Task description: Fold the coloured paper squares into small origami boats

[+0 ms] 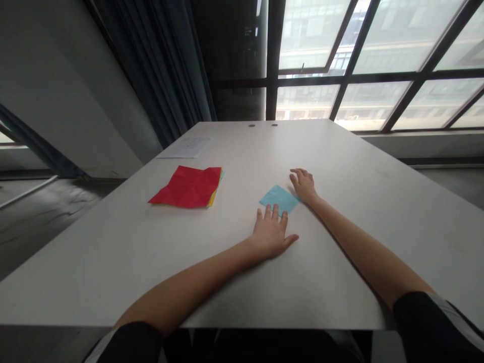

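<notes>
A light blue piece of paper [279, 197], diamond-shaped from here, lies flat on the white table [234, 282]. My left hand [271, 234] rests at its near edge with fingers spread, the fingertips touching or covering that edge. Just beyond its right corner is my right hand [303, 184], fingers extended and slightly curved, with nothing visible in them. Whether the right hand touches the paper I cannot tell.
To the left lies a creased stack of paper, a red sheet [189, 186] on top with yellow and light blue edges showing beneath. Behind it is a white printed sheet [185, 147]. Dark blue curtains [159, 60] and windows [313, 35] stand beyond the table.
</notes>
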The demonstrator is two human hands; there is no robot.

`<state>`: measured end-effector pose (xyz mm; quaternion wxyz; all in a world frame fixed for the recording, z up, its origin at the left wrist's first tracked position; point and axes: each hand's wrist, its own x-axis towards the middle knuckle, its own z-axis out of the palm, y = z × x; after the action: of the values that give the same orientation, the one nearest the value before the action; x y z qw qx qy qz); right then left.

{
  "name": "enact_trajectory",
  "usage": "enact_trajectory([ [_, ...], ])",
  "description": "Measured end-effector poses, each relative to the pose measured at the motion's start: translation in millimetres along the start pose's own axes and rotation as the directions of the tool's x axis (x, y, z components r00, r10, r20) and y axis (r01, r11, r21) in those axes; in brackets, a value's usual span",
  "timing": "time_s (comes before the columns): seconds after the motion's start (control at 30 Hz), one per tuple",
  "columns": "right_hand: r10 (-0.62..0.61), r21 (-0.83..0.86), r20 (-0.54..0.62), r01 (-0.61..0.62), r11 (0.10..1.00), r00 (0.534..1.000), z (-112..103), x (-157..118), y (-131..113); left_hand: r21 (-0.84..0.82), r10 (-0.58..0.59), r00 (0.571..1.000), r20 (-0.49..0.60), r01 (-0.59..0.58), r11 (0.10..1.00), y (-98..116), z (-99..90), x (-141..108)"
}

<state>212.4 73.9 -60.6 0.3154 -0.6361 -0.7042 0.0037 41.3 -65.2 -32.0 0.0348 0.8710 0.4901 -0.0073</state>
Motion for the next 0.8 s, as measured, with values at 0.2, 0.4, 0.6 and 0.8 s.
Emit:
enact_trajectory([
  [0.2, -0.288, 0.025, 0.082, 0.287, 0.958, 0.954, -12, -15, -15, -0.041, -0.004, 0.995, -0.105, 0.0, 0.999, -21, 1.6, 15],
  [0.4, -0.274, -0.119, 0.307, 0.322, 0.939, 0.911, -11, -24, -31, -0.125, 0.044, 0.968, -0.246, -0.077, 0.989, -44, -7.5, 30],
  [0.6, -0.243, -0.161, 0.348, 0.313, 0.936, 0.906, -11, -23, -31, -0.156, -0.173, 0.913, -0.371, 0.122, 0.98, -82, -5.0, 46],
  [0.8, -0.255, -0.174, 0.362, 0.333, 0.927, 0.897, -13, -24, -33, -0.28, -0.287, 0.892, -0.349, 0.193, 0.94, -96, 2.9, 53],
])
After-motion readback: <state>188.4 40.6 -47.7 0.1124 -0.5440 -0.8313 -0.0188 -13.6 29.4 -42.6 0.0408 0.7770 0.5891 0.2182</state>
